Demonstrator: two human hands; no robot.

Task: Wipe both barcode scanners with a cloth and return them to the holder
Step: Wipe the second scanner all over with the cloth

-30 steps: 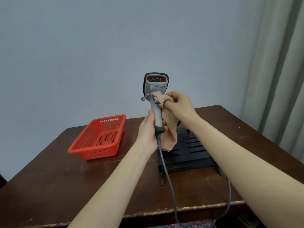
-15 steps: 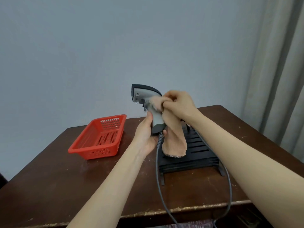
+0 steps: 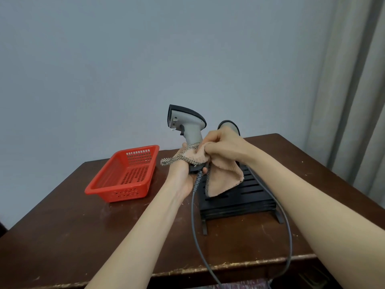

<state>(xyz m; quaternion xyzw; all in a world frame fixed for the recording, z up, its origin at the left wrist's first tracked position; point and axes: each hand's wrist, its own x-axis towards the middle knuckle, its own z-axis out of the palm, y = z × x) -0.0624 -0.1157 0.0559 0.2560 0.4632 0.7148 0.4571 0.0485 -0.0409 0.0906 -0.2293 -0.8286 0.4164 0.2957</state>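
"So, where is the scanner that's being wiped?"

"Up in the air, just above the left side of the black slatted plastic holder (image 3: 239, 202). It's the grey pistol-shaped barcode scanner with a black cap (image 3: 188, 123), upright, nose pointing away from the holder. The left hand (image 3: 183, 176) is wrapped round the foot of its handle. The right hand (image 3: 226, 147) has its fingers curled, pinching the peach terry cloth with checked edging (image 3: 224, 178) against the handle, and the loose end of the cloth hangs over the holder's slats."

"And the other one?"

"A second grey scanner (image 3: 229, 126) pokes up at the holder's far end, mostly hidden behind the right hand. I can't tell whether it's been wiped."

"How will the held one handle?"

"I'd guess a light, stiff plastic shell, smooth enough to slip under a dry cloth. The handle is the place to grip, keeping clear of the trigger and the window in the nose. Its grey cable (image 3: 193, 215) drops past the holder's left side and off the dark wooden tabletop (image 3: 83, 236), so it may tug or snag. The cloth is soft and limp and folds round curves."

"Anything else?"

"A red perforated plastic basket (image 3: 125, 176) sits well to the holder's left."
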